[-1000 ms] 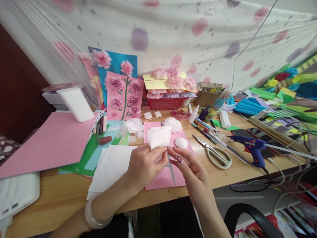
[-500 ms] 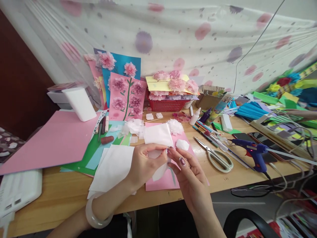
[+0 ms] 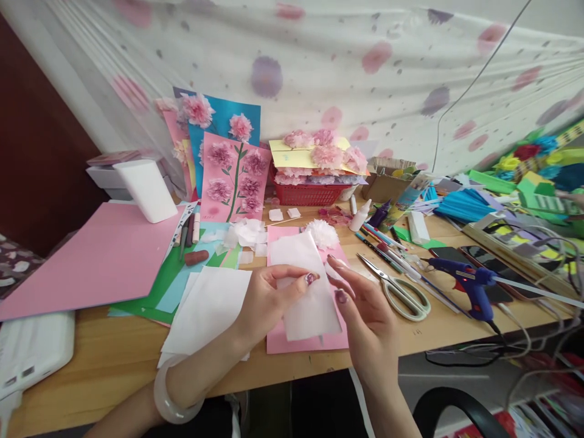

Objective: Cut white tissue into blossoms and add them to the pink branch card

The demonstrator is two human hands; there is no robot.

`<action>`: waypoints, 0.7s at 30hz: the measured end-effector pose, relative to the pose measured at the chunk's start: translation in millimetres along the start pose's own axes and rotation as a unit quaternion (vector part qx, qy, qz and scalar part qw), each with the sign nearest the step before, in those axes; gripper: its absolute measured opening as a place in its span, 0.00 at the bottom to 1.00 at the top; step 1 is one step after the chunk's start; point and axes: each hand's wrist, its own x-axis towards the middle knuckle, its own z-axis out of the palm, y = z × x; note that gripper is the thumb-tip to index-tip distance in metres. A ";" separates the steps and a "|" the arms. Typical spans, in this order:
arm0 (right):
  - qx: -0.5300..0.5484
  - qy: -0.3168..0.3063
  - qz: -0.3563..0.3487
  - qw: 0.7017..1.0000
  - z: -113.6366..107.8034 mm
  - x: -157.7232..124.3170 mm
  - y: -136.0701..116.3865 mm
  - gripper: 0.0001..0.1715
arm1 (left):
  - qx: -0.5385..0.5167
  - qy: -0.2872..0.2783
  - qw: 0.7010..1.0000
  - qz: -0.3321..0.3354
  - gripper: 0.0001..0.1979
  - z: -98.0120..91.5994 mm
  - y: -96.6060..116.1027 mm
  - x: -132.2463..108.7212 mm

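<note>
Between thumb and fingers, my left hand [image 3: 269, 298] pinches a thin white tissue paper sheet [image 3: 312, 316]. The sheet hangs tilted above a pink card [image 3: 276, 344]. Just off the sheet's right edge is my right hand [image 3: 369, 316], its fingers apart and nothing visible in them. A fluffy white paper flower [image 3: 322, 233] rests on the card behind the sheet. To the left, partly under my left forearm, lies a stack of white paper [image 3: 205, 310]. White paper scraps [image 3: 246, 234] are heaped left of the card's far end.
To the right lie scissors [image 3: 401, 295], several pens and a blue glue gun [image 3: 469, 280] with its cord. A white glue bottle [image 3: 360, 216] stands behind them. At the back are a red basket [image 3: 310, 194] and a pink flower picture [image 3: 228, 182]. Large pink sheets [image 3: 104, 255] lie left.
My right hand has come away from my left fingertips and moved slightly right, with its fingers opening. The tissue sheet now hangs more fully in view from my left hand.
</note>
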 end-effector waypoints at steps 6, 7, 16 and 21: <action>-0.077 -0.045 -0.043 0.995 0.8 9.3 1.4 0.12 | -0.020 -0.051 0.998 0.006 0.07 2.6 0.6 -0.6; -0.075 -0.044 -0.041 0.995 0.8 9.7 2.5 0.12 | -0.025 -0.053 0.998 0.007 0.07 2.7 -0.1 -0.5; -0.107 -0.016 -0.037 0.993 -3.4 13.8 13.9 0.03 | -0.014 -0.109 0.994 -0.007 0.09 2.5 -10.8 -1.4; -0.114 0.007 -0.080 0.990 -3.3 13.6 18.6 0.06 | 0.076 -0.135 0.988 -0.005 0.10 3.9 -10.6 -1.0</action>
